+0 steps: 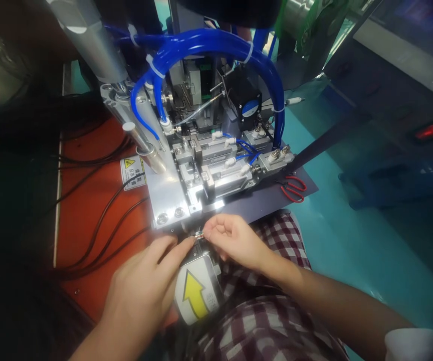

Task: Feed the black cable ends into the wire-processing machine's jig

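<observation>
Just in front of a metal fixture, a tiny part with thin wire-like strands [199, 234] sits between my fingertips; its exact kind is too small to make out. My right hand [237, 240] is closed in a pinch at its right side, the other fingers curled in. From the left, my left hand [141, 276] reaches the same spot with a fingertip against the part, its remaining fingers bent and partly hidden. Below the fingertips is a white guard plate [181, 301] bearing a yellow arrow [194, 295].
Pneumatic cylinders [224, 168] and an arch of blue air tubes [209, 37] stand behind my hands. Red-handled pliers [294, 189] lie right on the dark base plate. Black cables [105, 215] cross an orange surface [84, 200] at left. A steel column [92, 45] rises there.
</observation>
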Available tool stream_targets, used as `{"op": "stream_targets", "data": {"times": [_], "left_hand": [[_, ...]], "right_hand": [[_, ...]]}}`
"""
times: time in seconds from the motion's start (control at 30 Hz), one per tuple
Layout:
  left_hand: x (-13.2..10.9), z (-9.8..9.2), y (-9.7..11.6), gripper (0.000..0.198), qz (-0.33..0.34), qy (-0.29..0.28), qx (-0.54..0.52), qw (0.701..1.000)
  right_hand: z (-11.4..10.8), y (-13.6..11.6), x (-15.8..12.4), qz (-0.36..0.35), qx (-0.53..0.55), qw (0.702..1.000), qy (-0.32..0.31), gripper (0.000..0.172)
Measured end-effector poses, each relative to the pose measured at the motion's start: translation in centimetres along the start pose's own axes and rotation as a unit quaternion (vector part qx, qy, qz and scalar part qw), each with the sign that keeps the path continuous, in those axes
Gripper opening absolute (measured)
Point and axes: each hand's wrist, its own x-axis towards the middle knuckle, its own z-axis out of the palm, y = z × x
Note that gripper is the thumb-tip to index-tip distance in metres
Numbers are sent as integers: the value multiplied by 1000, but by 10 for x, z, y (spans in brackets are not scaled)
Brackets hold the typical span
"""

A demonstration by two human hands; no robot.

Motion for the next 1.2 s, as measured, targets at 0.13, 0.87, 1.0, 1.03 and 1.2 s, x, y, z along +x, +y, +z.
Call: {"op": "stream_targets", "data": {"times": [0.13,0.87,1.0,1.03,1.2], "left_hand": [[-1,2,0,33,-7,3,-14,1000],[11,-7,3,30,31,16,-12,999],[12,-9,4,31,32,21,-16,999],[12,-9,3,31,31,21,-18,999],[11,-7,2,31,29,20,-25,999]], "right_hand": [[1,4,-3,-93,-62,992,53,6],[4,12,-1,-141,-87,985,47,14],[5,7,-3,-61,9,998,21,17],[4,5,-4,-47,21,999,14,18],[-1,2,-6,-44,6,999,11,19]]}}
